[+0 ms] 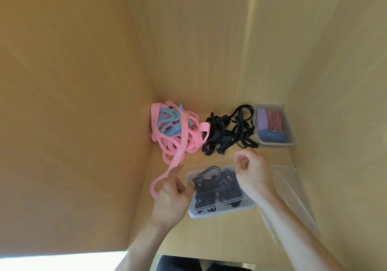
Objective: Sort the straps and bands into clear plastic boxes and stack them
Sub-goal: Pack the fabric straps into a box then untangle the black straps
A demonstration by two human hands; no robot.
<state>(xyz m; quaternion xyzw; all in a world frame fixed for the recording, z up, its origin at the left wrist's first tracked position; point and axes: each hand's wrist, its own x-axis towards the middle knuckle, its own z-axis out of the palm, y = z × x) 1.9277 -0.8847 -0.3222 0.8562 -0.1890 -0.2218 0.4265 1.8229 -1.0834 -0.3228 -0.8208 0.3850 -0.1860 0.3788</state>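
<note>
A: Where do the hands stand?

B: Both hover over the near clear box (219, 208), the one with black straps (217, 187) inside, at the near middle of the wooden shelf (209, 235). The left hand (173, 195) has its fingers loosely curled; a pink band (167, 172) runs along its index finger and loops down past its left side. I judge it hooked over or pinched there, though the exact grip is hard to read. The right hand (251, 172) is raised above the box's far edge with thumb and forefinger brought together, perhaps on a clear lid edge; I cannot tell whether it holds anything.

A: And that band, where does it lead?

B: Its long axis runs away from the left hand, up and slightly right, into the pink and blue band heap (176, 126) in the shelf's far left corner. So the left hand is plainly the nearer one to it.

A: What else is there?

B: A loose tangle of black cords (230, 130) just right of the heap, a far box of striped bands (274, 124) at the far right, and an empty clear box (293, 187) by the right wall.

A: Next move?

B: Probably drawing the pink band toward the person, clear of the heap. It may drag neighbours along.
</note>
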